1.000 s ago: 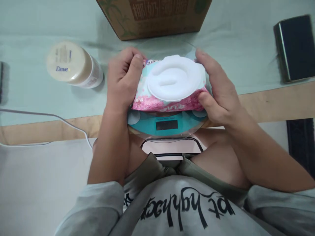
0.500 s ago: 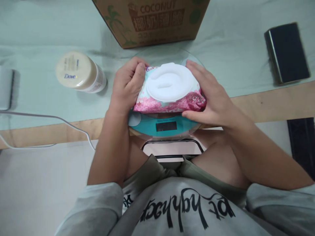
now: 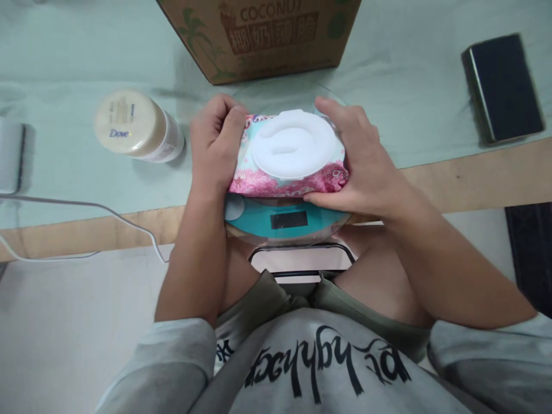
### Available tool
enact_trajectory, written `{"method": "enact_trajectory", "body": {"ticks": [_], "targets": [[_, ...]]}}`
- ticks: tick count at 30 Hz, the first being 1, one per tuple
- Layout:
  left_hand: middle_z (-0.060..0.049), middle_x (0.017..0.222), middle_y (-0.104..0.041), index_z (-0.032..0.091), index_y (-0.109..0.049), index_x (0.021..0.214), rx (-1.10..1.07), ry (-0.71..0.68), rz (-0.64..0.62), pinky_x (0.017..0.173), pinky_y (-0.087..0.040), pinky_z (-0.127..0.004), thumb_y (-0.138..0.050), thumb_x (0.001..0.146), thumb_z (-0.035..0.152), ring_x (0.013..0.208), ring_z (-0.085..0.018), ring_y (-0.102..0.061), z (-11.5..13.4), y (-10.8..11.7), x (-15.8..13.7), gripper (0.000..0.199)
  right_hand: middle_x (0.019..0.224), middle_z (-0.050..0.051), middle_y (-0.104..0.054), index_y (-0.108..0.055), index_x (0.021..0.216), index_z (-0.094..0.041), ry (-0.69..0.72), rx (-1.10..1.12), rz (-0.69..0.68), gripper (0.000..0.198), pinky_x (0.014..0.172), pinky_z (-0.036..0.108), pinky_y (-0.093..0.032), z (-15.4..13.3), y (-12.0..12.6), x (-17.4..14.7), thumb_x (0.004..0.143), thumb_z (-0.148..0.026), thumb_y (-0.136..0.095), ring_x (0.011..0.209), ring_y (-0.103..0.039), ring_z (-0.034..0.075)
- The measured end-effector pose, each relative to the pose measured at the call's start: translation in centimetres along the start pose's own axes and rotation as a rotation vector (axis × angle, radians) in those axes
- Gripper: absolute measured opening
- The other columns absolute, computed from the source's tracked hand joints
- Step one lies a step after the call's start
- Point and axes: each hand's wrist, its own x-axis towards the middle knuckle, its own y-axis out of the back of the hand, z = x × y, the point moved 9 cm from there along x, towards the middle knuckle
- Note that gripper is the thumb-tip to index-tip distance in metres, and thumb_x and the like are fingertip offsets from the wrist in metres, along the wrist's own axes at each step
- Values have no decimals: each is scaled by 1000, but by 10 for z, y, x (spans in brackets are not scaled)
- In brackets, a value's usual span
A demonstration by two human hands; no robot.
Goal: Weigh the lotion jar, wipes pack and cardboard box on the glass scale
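Observation:
A pink and pale-blue pack of wet wipes (image 3: 276, 183) with a closed white oval lid (image 3: 295, 144) is between my two hands. My left hand (image 3: 218, 141) grips its left end, the fingers curled and the thumb along the edge. Around the right end, my right hand (image 3: 360, 155) is wrapped, its thumb along the near side and its fingers over the far side. Under the pack lies a round glass scale (image 3: 250, 217) with a teal front and a dark display. Whether the pack touches the glass I cannot tell.
A cardboard box (image 3: 276, 40) stands behind the scale. To the left are a cream-lidded Dove jar (image 3: 125, 123), a grey object (image 3: 9, 155) and a white cable (image 3: 107, 210). At right lies a dark box (image 3: 504, 89). The table's wooden edge (image 3: 466, 178) runs in front.
Both hands and the pack have shifted slightly to the left over the scale. My right hand's fingers have moved a little along the far side. The lid stays closed.

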Motion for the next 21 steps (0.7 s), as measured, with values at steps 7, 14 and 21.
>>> {"method": "enact_trajectory", "body": {"ticks": [7, 14, 21], "targets": [[2, 58, -44, 16, -59, 61, 31, 34, -3, 60, -31, -30, -61, 94, -5, 57, -12, -34, -3, 3, 2, 39, 155, 9, -43, -15, 165, -33, 98, 67, 5, 103, 122, 54, -51, -8, -4, 1, 80, -44, -74, 142, -47, 31], [-1, 69, -59, 20, -69, 71, 14, 8, 55, 69, -38, -33, -67, 94, 5, 64, -17, -48, -6, 10, 1, 28, 155, 10, -46, -25, 161, -28, 90, 58, 31, 97, 118, 50, -55, -8, -2, -1, 82, -49, -77, 140, -52, 29], [-8, 82, -67, 20, -61, 78, -146, 121, 93, 63, -43, -32, -52, 105, 23, 72, -19, -63, -16, 9, 0, 28, 161, 5, -39, -22, 163, -39, 67, 5, 168, 98, 128, 54, -47, 12, 29, -20, 83, -46, -78, 148, -49, 32]]}}
